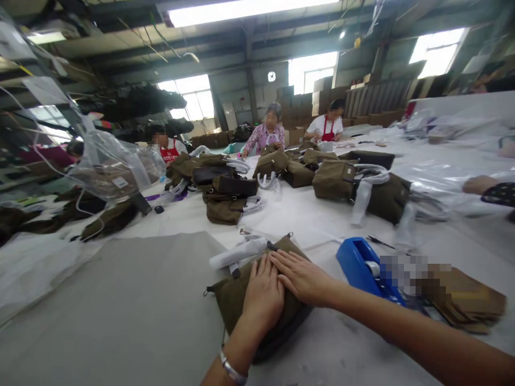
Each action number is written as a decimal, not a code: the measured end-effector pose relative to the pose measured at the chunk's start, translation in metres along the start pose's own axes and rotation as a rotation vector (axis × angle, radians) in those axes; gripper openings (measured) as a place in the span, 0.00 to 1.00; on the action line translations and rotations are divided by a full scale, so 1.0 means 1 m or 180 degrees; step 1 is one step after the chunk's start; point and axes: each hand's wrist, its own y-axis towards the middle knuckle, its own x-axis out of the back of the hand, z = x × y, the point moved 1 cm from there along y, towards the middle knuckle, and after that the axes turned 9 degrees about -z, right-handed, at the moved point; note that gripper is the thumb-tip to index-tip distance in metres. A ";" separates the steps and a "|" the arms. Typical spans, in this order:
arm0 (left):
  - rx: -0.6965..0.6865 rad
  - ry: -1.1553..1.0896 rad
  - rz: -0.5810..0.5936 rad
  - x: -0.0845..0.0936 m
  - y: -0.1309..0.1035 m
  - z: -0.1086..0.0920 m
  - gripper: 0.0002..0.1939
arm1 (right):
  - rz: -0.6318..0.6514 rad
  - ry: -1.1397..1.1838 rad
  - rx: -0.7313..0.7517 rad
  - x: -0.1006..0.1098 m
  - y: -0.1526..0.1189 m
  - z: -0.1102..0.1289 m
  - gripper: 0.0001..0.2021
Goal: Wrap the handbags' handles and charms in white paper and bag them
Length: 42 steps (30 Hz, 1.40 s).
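Note:
An olive-brown fabric handbag [237, 297] lies on the white table in front of me. White wrapping covers its handle [241, 252], and small metal clips show at its upper corners. Both of my hands rest flat on the bag, their fingertips close together near its top edge. My left hand [263, 292] has its fingers stretched out, with a silver bangle on the wrist. Coming in from the right, my right hand [301, 276] also lies flat with straight fingers. The bag's middle is hidden under them.
A blue tape dispenser [358, 262] and stacked brown cardboard pieces [475, 297] lie to the right. Several olive bags [229, 206] with wrapped handles are piled ahead. Grey sheeting [132, 300] covers the left. A co-worker's hand [477, 185] reaches in at right; other people work at the far side.

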 end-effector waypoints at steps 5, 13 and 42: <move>0.0182 -0.0355 0.0245 -0.018 0.005 -0.001 0.30 | -0.0024 0.0039 -0.0228 -0.012 -0.010 -0.009 0.28; 0.0280 -0.0556 0.0210 0.012 0.011 0.016 0.26 | -0.0250 0.0267 -0.0291 0.003 0.005 -0.018 0.26; 0.2532 -0.3291 -0.1782 0.083 -0.046 -0.026 0.33 | -0.1952 0.1684 -0.1852 0.120 -0.046 -0.001 0.24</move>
